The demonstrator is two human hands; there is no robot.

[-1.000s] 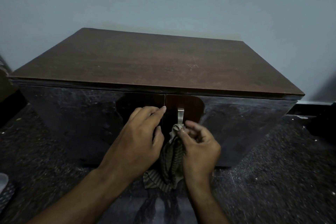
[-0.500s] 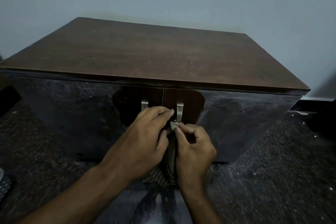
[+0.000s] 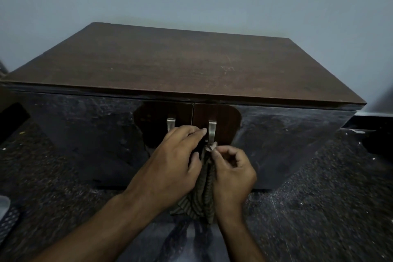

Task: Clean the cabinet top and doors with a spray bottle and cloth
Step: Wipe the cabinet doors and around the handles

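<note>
Cloth (image 3: 205,185) hangs at the right handle (image 3: 212,132), pinched by the right hand (image 3: 231,173); left hand (image 3: 173,162), fingers relaxed, has slid down, baring the left handle (image 3: 170,124). Doors are still shut.

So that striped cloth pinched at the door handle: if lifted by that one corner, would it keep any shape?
Probably not. The striped cloth hangs in limp folds below the right hand that pinches its top, so it looks floppy. It seems light: a fingertip pinch holds it. Its loose lower edge would likely swing and drag.
</note>
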